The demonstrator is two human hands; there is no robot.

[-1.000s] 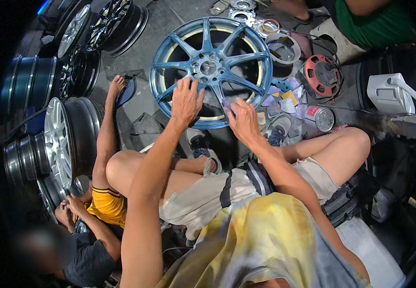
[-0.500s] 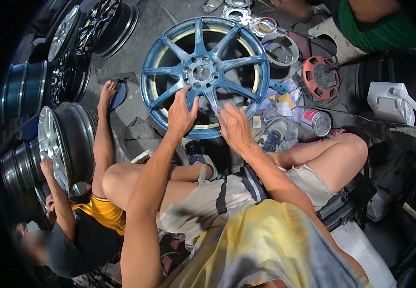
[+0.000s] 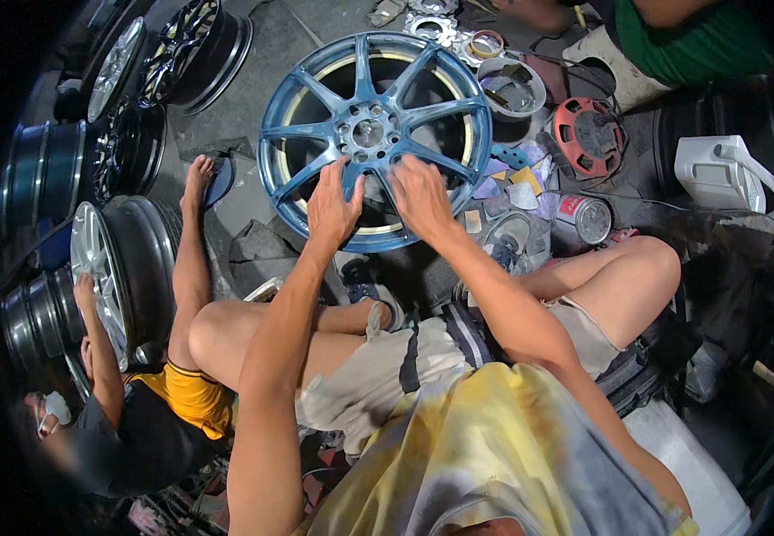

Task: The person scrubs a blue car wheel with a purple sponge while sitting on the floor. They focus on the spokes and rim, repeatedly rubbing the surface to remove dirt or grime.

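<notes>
A blue alloy wheel rim (image 3: 365,93) with patchy, scuffed paint lies face up in front of me, its lug holes around the hub. My left hand (image 3: 333,207) rests on its near side, fingers stretched toward the hub and thumb held apart; it grips nothing. On the near right spoke, my right hand (image 3: 424,198) presses down with fingers bent and close together. Its fingertips are slightly blurred, and whatever lies under them is hidden. Pieces of sanding paper (image 3: 521,196) in purple, white and tan are scattered right of the rim.
A bowl of water (image 3: 512,89), a red round machine part (image 3: 586,136), a tin can (image 3: 590,219) and a white jug-like container (image 3: 717,174) stand to the right. Several other wheel rims (image 3: 92,259) stack at left, beside a seated co-worker (image 3: 195,393). Another person in green (image 3: 695,45) sits far right.
My right hand has moved up along the spoke, toward the hub. My left hand stays in about the same place on the rim. The whole view has shifted slightly.
</notes>
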